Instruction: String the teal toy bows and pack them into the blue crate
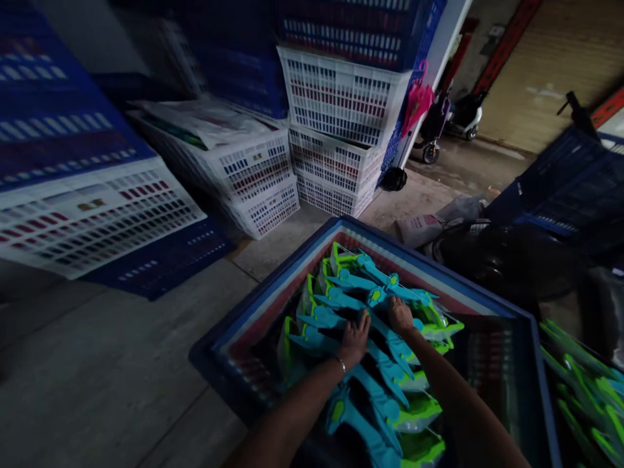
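Observation:
A row of turquoise and lime-green plastic pieces [341, 298], with thin strings across some of them, lies packed in a large dark blue crate [221, 335]. They look like toy bows, though dim light hides their exact kind. My left hand [355, 341], with a bracelet at the wrist, rests on the middle of the row, its fingers stretched over the turquoise parts. Just to its right, my right hand [400, 316] has its fingers curled down on a turquoise piece near the row's far end. Its fingertips are partly hidden.
White crates [341, 97] and blue ones stand stacked behind and to the left. More green and turquoise pieces [585, 390] lie outside the crate at right. Bags [419, 229] and a dark rounded object [487, 260] sit beyond its right edge. Scooters [461, 117] stand farther back.

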